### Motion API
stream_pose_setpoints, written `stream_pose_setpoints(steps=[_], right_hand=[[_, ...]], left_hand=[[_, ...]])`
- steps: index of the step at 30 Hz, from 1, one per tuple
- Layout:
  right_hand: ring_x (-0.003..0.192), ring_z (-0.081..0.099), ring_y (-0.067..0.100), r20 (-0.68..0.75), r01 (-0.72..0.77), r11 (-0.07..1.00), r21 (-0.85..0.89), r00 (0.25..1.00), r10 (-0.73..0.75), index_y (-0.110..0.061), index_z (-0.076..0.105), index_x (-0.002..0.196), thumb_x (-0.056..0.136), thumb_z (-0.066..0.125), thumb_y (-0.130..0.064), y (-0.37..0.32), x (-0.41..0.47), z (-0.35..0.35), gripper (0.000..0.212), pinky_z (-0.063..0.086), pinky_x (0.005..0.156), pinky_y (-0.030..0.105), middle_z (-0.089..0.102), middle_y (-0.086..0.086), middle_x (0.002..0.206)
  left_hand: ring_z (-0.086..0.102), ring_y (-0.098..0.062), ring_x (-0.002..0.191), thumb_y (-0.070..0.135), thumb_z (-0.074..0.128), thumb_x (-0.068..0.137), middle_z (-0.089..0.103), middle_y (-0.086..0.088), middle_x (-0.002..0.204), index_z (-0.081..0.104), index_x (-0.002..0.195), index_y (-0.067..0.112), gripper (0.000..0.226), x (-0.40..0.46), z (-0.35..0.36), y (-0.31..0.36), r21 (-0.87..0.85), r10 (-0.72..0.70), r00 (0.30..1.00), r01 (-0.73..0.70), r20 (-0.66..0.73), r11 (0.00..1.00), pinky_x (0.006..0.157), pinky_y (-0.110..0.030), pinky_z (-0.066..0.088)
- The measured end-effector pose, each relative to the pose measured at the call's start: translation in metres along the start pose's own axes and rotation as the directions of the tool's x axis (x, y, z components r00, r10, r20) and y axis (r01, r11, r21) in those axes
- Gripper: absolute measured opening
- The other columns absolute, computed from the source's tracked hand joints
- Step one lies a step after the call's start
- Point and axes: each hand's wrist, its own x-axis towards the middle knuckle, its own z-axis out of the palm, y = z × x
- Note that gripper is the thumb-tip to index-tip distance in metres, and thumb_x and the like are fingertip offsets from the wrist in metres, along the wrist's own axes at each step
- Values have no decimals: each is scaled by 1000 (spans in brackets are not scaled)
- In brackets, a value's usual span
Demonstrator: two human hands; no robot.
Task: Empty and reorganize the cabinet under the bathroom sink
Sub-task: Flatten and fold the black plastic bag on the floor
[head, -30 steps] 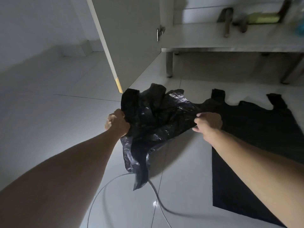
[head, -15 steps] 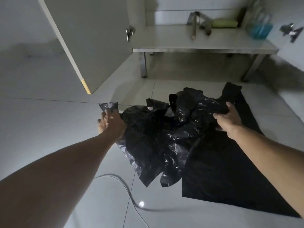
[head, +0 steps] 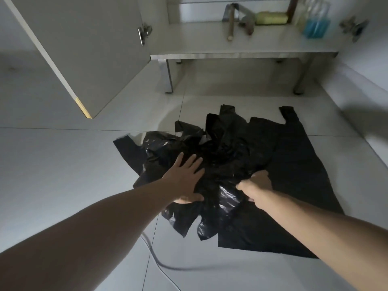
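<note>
Fingers [head: 190,162] of the left hand [head: 184,178] lie spread and flat, pressing the crumpled black bag [head: 212,164] on the floor [head: 63,175] (arm outstretched). Right of them, the right hand [head: 255,189] pinches the bag's near edge, over a flat black bag [head: 304,175].

No text, label, brand, number or sign can be read anywhere in the view. The bottles [head: 315,19] in the cabinet are too blurred to show any lettering, and the black bags [head: 231,164] on the floor carry no legible print.
</note>
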Motion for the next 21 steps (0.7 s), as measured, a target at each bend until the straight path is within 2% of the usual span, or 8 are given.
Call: stream_pose_setpoints(steps=[3,8,11,13,16,18,19,21], right_hand=[[113,55,39,-174,67,997,-40,982,-73,0,35,132,86,62,-7,-6,11,-31,54,47,84,37,52,23,130],[121,51,38,-265,152,980,-130,947,-182,-8,42,138,89,57,-2,1,42,-101,51,44,95,37,51,19,135],[111,54,33,-305,184,968,-170,924,-229,-11,46,136,88,60,0,17,57,-130,51,45,85,32,54,16,131],[98,55,28,-306,199,963,-184,919,-248,-12,48,134,88,64,-7,29,65,-142,48,45,80,28,57,14,125],[101,59,33,-261,140,979,-145,950,-174,-9,52,129,84,74,-22,47,72,-152,52,50,78,32,60,13,118],[90,62,32,-180,85,991,-106,978,-104,-8,58,115,78,80,-27,57,75,-157,47,50,63,29,65,13,104],[88,63,31,-129,63,993,-97,989,-75,-9,59,108,76,81,-26,62,71,-159,43,53,63,31,66,12,99],[94,61,27,-37,15,995,-98,999,-19,-10,56,100,76,81,-18,73,68,-161,35,58,76,40,63,6,97]], left_hand=[[-16,-31,147,70,33,90,-10,-10,161,3,155,19,88,-3,12,-11,65,-82,993,77,84,995,115,-57,-13],[-7,-37,148,43,49,93,0,-13,162,16,154,19,73,-12,27,-31,153,-187,971,164,151,975,114,-63,-6],[-2,-37,148,28,47,93,5,-14,161,25,151,18,64,-10,29,-29,179,-247,949,213,196,961,114,-64,-1],[8,-36,146,29,49,91,16,-14,158,31,148,16,62,-3,23,-20,106,-252,956,237,152,966,116,-60,6],[34,-28,133,29,50,87,42,-9,142,46,134,16,49,11,6,12,-120,-222,975,220,-9,968,111,-44,30],[43,-25,127,38,47,93,50,-6,135,52,130,13,45,21,-6,40,-446,-284,959,249,-14,860,104,-37,39],[47,-25,124,44,49,93,53,-7,132,54,129,12,48,27,-10,54,-625,-317,947,278,51,729,102,-35,41],[58,-26,111,49,59,88,60,-8,120,56,123,12,51,36,-17,80,-851,-328,928,311,177,423,94,-35,49]])
